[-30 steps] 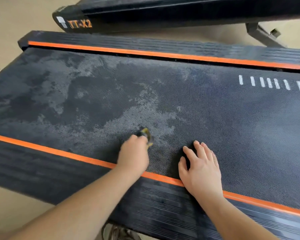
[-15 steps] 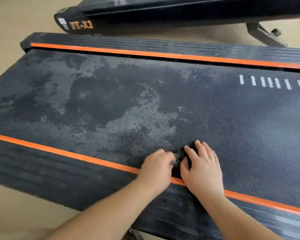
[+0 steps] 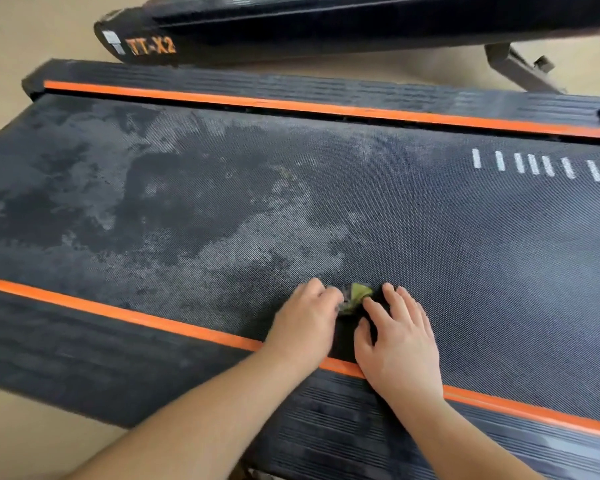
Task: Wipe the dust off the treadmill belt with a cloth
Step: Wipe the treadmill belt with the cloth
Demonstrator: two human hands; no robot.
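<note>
- I see the treadmill belt (image 3: 430,237) filling most of my view, a dark, fine-textured surface running from left to right.
- Pale grey dust patches (image 3: 257,251) spread over the left and middle of the belt. The right part looks darker and more even.
- The cloth (image 3: 356,296) is a small yellow-green wad on the belt, close to its near edge and between the two hands.
- The left hand (image 3: 305,323) lies knuckles-up with its fingers curled around the cloth, which sticks out past the fingertips.
- The right hand (image 3: 399,341) lies flat on the belt just to the right of the cloth, fingers straight and a little spread. Its forefinger appears to touch the wad, though I cannot be sure.
- A near orange stripe (image 3: 118,308) runs along the belt's near edge and passes under both wrists, with a ribbed black side rail (image 3: 84,358) on my side of it.
- A far orange stripe (image 3: 291,107) and a second ribbed rail (image 3: 291,86) border the far edge.
- A row of short white marks (image 3: 534,164) is printed near the belt's far right corner.
- Beyond the far rail lies a black frame (image 3: 291,29) with orange lettering (image 3: 151,46) reading TT-X2.
- A grey metal bracket (image 3: 513,69) angles down at its right end.
- The beige floor (image 3: 21,29) shows around the machine.
</note>
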